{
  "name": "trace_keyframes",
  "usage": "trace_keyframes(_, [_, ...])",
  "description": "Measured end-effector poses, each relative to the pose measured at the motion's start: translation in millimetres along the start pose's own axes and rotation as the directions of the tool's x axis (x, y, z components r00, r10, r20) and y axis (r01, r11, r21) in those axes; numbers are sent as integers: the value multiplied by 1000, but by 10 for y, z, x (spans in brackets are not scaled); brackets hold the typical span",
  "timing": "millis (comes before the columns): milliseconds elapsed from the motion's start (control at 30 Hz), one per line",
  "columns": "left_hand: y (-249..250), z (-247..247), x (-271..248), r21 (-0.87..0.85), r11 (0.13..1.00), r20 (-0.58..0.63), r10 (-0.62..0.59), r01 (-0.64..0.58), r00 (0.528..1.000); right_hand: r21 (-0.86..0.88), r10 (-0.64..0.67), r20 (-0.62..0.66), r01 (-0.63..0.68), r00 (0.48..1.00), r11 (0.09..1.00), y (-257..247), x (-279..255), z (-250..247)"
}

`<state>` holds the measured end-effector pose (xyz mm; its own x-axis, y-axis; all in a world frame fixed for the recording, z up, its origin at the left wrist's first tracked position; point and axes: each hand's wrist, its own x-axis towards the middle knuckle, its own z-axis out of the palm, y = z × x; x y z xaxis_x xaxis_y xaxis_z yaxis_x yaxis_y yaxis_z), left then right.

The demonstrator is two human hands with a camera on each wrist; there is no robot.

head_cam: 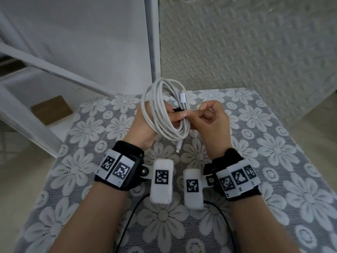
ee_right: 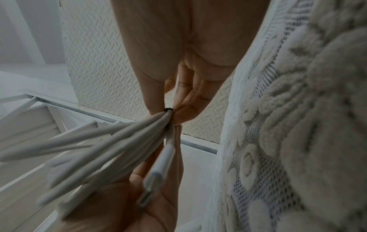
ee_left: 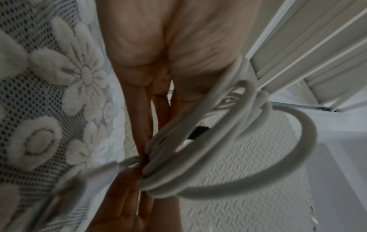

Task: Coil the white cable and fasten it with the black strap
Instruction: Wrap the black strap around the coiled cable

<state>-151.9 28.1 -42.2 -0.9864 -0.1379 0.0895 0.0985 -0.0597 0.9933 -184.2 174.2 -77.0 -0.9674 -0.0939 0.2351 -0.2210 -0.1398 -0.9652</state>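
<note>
The white cable (head_cam: 160, 114) is wound into a coil of several loops and held upright above the table. My left hand (head_cam: 177, 118) passes through the coil and grips the bundled loops on its right side. A black strap (head_cam: 177, 109) shows as a short dark band across that bundle. My right hand (head_cam: 191, 116) meets the coil there; in the right wrist view its thumb and finger pinch the black strap (ee_right: 168, 109) against the white cable (ee_right: 119, 149). One white plug (head_cam: 182, 96) points up and the other (head_cam: 178, 146) hangs below. The left wrist view shows the coil (ee_left: 248, 180), blurred.
A table with a grey lace cloth of white flowers (head_cam: 273, 161) lies under both hands. A white metal frame (head_cam: 151, 42) and a textured wall panel (head_cam: 237, 42) stand behind it. A brown board (head_cam: 52, 109) lies on the floor at left. Black cords (head_cam: 127, 225) trail from the wrist cameras.
</note>
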Motion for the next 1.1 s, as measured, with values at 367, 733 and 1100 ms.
trace_keyframes(367, [-149, -112, 102, 169, 984, 6, 48, -49, 999, 41, 46, 108, -50, 993, 998, -21, -17, 31])
trace_keyframes(733, [-219, -126, 185, 370, 921, 68, 103, -121, 992, -78, 62, 125, -52, 990, 996, -75, -52, 75])
trace_keyframes(1100, [-322, -169, 205, 324, 924, 116, 176, -205, 978, -6, 104, 197, -105, 975, 994, -77, -36, 8])
